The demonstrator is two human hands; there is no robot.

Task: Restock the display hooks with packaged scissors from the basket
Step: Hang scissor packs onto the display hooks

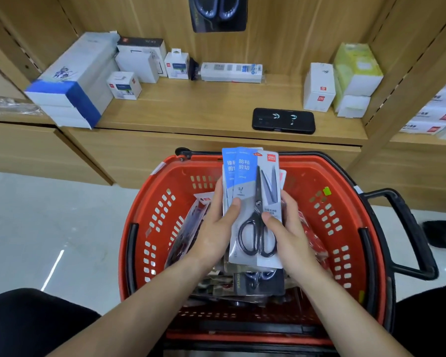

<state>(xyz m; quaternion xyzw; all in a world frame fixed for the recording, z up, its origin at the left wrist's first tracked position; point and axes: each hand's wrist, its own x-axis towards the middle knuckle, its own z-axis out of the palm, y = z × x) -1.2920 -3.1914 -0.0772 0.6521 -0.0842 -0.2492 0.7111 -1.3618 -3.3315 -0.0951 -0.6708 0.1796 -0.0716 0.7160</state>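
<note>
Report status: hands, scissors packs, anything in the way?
Left hand and right hand both grip a stack of scissors packs over the basket. Spare packs lie in the basket. Hanging pack on the back panel above; nothing seen between.

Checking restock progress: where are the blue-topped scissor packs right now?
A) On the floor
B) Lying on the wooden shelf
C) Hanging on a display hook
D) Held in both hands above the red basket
D: the left hand and right hand both grip the blue-topped scissor packs above the red basket.
</note>
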